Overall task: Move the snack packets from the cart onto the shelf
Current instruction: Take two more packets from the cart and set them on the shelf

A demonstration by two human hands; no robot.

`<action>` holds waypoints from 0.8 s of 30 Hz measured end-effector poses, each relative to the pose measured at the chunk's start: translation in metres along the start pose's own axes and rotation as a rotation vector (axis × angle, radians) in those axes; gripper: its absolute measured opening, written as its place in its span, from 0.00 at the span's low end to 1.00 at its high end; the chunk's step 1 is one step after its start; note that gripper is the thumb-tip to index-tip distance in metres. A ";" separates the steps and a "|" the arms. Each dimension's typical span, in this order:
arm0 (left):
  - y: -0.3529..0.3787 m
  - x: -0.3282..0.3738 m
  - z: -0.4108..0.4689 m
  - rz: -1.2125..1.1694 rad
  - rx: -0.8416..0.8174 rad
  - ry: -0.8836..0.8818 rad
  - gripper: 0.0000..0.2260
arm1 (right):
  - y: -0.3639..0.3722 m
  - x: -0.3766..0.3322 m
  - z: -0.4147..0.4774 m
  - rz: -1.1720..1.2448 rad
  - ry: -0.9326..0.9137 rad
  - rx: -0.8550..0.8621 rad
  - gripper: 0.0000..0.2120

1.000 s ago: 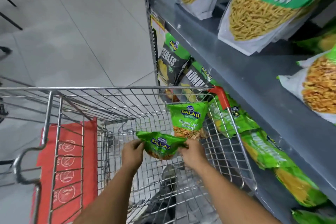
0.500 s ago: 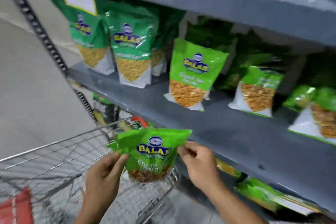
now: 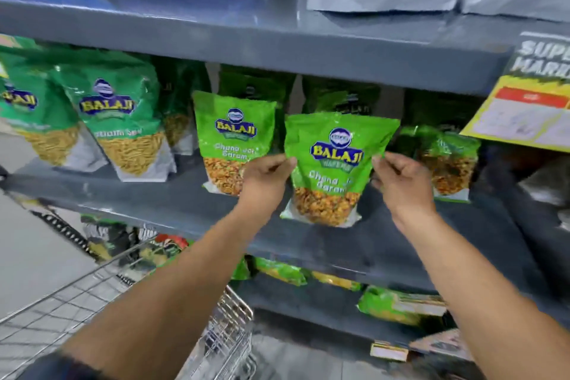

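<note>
A light-green snack packet (image 3: 331,170) stands upright on the grey middle shelf (image 3: 160,203), its base touching the shelf board. My left hand (image 3: 266,176) pinches its left edge and my right hand (image 3: 401,179) pinches its right edge. A matching green packet (image 3: 229,139) stands just to its left, partly behind my left hand. The wire cart (image 3: 61,311) is at the lower left; what it holds is out of sight.
Darker green packets (image 3: 120,120) fill the shelf's left part, and another green packet (image 3: 447,163) stands at the right. Blue and grey bags sit on the top shelf (image 3: 277,40). A yellow price sign (image 3: 524,114) hangs at the right. More packets lie on the lower shelf (image 3: 339,305).
Both hands lifted the packet out of the cart, carried it up and forward, and it now stands on the middle shelf. My view swung from the cart to the shelf.
</note>
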State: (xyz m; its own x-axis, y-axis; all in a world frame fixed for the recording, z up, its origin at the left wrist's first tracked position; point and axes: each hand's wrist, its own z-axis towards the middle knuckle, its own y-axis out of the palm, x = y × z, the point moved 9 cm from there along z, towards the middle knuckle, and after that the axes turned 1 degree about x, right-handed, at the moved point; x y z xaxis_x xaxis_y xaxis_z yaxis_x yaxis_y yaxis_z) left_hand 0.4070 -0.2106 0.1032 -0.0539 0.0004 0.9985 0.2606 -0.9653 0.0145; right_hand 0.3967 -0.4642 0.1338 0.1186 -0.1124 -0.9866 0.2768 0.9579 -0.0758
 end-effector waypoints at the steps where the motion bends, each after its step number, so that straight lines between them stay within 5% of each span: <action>1: 0.010 -0.005 0.012 -0.016 -0.019 -0.023 0.07 | -0.001 0.002 0.010 -0.013 -0.004 -0.009 0.10; 7: 0.052 -0.028 0.057 -0.045 -0.111 -0.089 0.09 | -0.011 0.016 0.048 -0.098 0.017 0.064 0.10; 10: 0.064 -0.037 0.069 -0.088 -0.144 -0.118 0.19 | -0.015 0.035 0.062 -0.082 0.069 0.110 0.10; 13: 0.067 -0.041 0.082 -0.078 -0.119 -0.106 0.25 | -0.019 0.053 0.077 -0.088 0.134 0.128 0.29; 24: 0.064 -0.049 0.079 -0.116 -0.091 -0.161 0.16 | -0.018 0.065 0.088 -0.141 0.129 0.082 0.34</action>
State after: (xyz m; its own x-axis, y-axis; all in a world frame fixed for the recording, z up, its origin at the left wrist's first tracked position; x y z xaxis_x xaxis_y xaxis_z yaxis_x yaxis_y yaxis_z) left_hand 0.5026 -0.2514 0.0592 0.0780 0.1470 0.9861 0.1730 -0.9761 0.1318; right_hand 0.4836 -0.5123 0.0840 -0.0488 -0.2042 -0.9777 0.3594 0.9097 -0.2080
